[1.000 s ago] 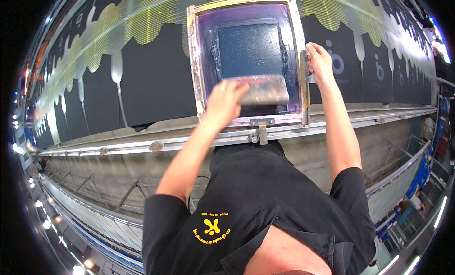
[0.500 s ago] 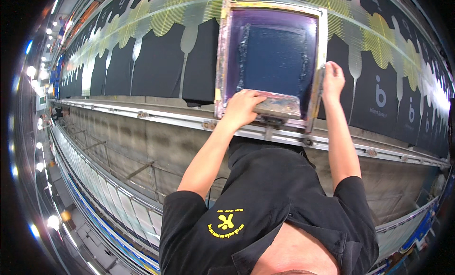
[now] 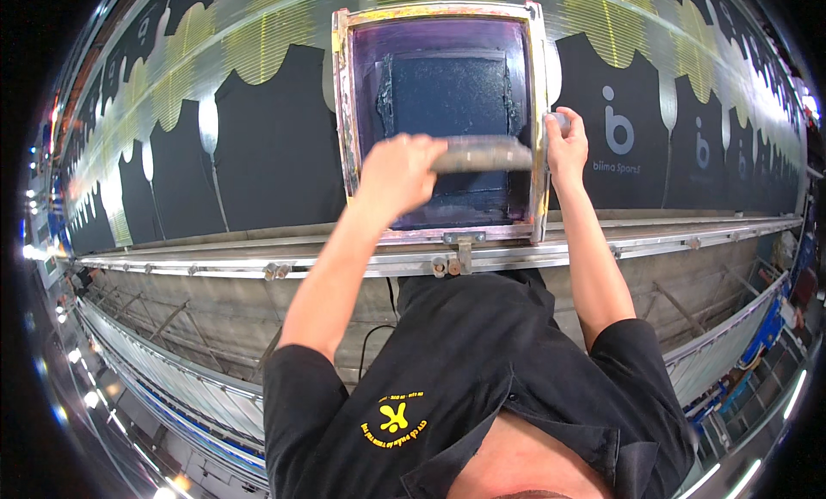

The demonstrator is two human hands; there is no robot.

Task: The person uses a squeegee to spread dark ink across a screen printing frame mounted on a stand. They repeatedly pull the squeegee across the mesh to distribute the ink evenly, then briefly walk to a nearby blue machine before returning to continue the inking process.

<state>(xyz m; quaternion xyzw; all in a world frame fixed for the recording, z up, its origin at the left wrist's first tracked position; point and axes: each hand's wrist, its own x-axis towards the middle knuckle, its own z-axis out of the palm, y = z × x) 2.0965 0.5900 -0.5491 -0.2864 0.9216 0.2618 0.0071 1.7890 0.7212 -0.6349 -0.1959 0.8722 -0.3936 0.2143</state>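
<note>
A screen-printing frame with a light, paint-stained rim lies over the long table in front of me. Its purple mesh carries a dark blue ink area in the middle. My left hand is closed on the left end of a squeegee, which is blurred by motion and lies crosswise over the nearer half of the mesh. At the frame's right side, my right hand closes its fingers on a small grey grip. Whatever is beneath the frame is hidden.
Black fabric pieces lie in a row along the table; those to the right, such as the nearest one, bear pale prints. A metal rail with a clamp runs along the table's near edge, close to my body.
The squeegee has come away from the mesh's near end to farther in, in my left hand. Frame and hands sit farther left in the picture; the view has shifted too.
</note>
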